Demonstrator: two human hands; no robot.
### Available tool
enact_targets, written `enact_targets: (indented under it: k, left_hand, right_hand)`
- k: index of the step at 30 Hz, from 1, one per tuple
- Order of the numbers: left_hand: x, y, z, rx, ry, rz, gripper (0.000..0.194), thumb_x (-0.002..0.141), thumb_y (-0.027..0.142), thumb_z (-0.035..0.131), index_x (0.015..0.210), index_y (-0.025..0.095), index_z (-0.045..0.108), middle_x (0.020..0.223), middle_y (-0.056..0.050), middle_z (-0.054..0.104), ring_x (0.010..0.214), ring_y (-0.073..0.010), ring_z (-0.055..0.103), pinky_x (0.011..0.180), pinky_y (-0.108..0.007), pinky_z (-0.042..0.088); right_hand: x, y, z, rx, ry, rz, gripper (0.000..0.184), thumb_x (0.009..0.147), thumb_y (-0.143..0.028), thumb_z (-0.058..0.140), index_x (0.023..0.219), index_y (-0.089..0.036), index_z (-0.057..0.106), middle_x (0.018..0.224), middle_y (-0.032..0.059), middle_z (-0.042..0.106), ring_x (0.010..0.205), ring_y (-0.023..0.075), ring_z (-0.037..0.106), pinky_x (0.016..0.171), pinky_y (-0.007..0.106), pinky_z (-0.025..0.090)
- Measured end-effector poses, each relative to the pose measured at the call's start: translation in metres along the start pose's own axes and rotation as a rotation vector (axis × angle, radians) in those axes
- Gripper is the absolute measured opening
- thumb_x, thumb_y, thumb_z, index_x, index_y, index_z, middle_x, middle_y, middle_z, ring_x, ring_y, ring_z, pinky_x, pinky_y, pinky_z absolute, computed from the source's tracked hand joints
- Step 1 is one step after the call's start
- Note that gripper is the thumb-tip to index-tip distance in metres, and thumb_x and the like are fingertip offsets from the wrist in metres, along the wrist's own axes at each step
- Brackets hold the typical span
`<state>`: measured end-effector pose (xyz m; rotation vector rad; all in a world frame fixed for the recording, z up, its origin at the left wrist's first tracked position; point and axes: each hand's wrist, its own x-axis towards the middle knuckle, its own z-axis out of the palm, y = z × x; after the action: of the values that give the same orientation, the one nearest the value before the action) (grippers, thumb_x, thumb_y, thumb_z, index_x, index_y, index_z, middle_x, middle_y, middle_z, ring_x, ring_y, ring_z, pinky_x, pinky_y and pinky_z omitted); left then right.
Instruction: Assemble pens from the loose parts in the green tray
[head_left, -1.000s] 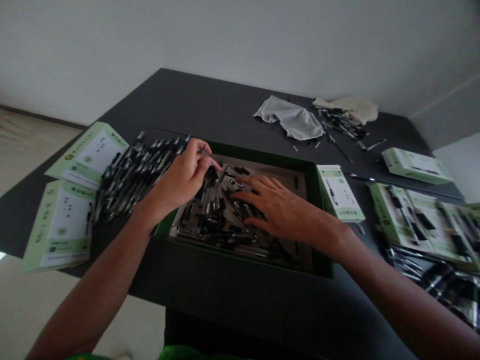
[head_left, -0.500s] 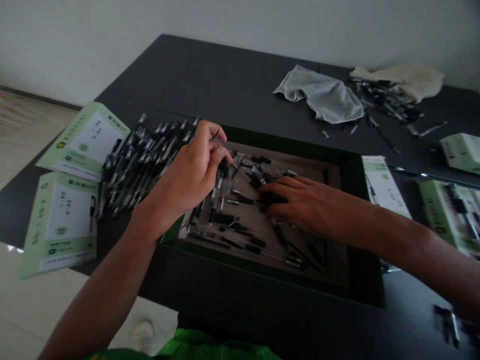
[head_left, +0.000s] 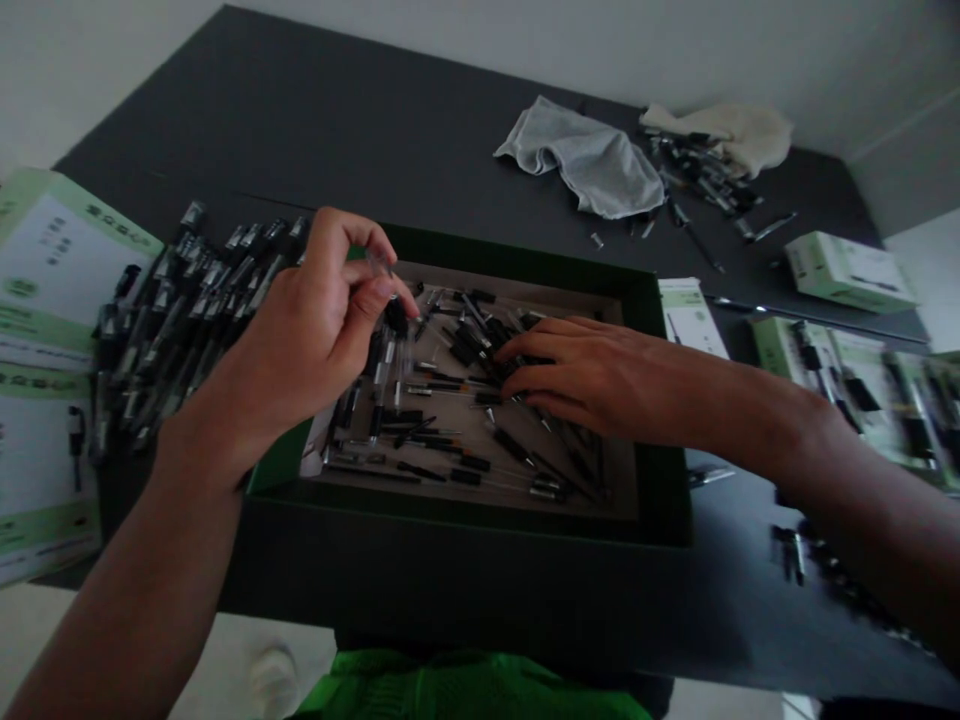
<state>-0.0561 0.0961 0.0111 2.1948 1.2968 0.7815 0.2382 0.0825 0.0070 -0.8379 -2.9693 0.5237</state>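
Nearest: green shirt (head_left: 480, 690), pale shoe (head_left: 274, 682) on the floor to its left. Dark table (head_left: 450, 590) beyond; blurred pens (head_left: 789, 555) near right. Green open box (head_left: 465, 518) mid-table, loose pen parts (head_left: 435, 440) strewn inside: black caps, clear barrels, thin refills. Right hand (head_left: 592, 375) reaches in from the right, palm down, fingers moderately spread and bent onto dark parts right of box center; fingertips partly hidden, can't tell if anything's gripped. Left hand (head_left: 307, 315) sits over the box's left side, curled narrow, thumb and index nearly together; clear sliver at the tips, too blurred to confirm a hold. Left of box: heap of capped pens (head_left: 187, 320), green-white cartons (head_left: 41, 450) just beside it. Right: another carton (head_left: 686, 305) against the box, more farther right. Far right: grey cloth (head_left: 585, 165), pen pile (head_left: 697, 170), cream cloth (head_left: 750, 138) touching the pile.
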Motion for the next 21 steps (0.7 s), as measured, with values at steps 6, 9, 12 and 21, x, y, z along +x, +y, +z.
enact_targets:
  k: [6, 9, 12, 21]
  left_hand:
    - [0.001, -0.008, 0.003, 0.046, 0.022, 0.063, 0.017, 0.111, 0.034, 0.043, 0.123, 0.022, 0.044, 0.097, -0.001, 0.078, 0.077, -0.0145, 0.073, 0.071, -0.027, 0.049]
    - [0.001, -0.013, 0.004, 0.033, 0.035, 0.125, 0.017, 0.109, 0.033, 0.046, 0.123, 0.023, 0.045, 0.095, -0.002, 0.079, 0.081, -0.0156, 0.076, 0.073, -0.028, 0.049]
    - [0.002, -0.014, 0.004, 0.028, 0.024, 0.121, 0.017, 0.109, 0.032, 0.046, 0.123, 0.022, 0.045, 0.094, -0.002, 0.078, 0.083, -0.0155, 0.077, 0.076, -0.028, 0.050]
    - [-0.001, -0.009, 0.004, 0.066, 0.017, 0.049, 0.035, 0.109, 0.043, 0.044, 0.130, 0.016, 0.048, 0.096, 0.001, 0.077, 0.087, -0.0144, 0.076, 0.092, -0.030, 0.053]
  right_hand:
    - [-0.015, -0.019, -0.007, 0.083, -0.045, -0.058, 0.021, 0.109, -0.024, 0.054, 0.117, -0.023, 0.074, 0.108, 0.0051, 0.068, 0.095, 0.0190, 0.061, 0.087, 0.036, 0.049]
    - [-0.010, -0.033, -0.002, 0.166, -0.143, -0.147, 0.017, 0.108, -0.022, 0.058, 0.111, -0.022, 0.074, 0.101, 0.0038, 0.070, 0.090, 0.0182, 0.061, 0.083, 0.035, 0.046]
    - [0.001, -0.042, 0.008, 0.180, -0.180, -0.195, 0.011, 0.105, -0.019, 0.064, 0.103, -0.022, 0.074, 0.098, 0.0019, 0.073, 0.089, 0.0175, 0.065, 0.084, 0.034, 0.045]
    - [0.029, -0.041, 0.012, -0.010, -0.048, -0.154, 0.016, 0.100, -0.015, 0.067, 0.091, -0.023, 0.077, 0.084, 0.0000, 0.076, 0.079, 0.0178, 0.067, 0.086, 0.036, 0.045]
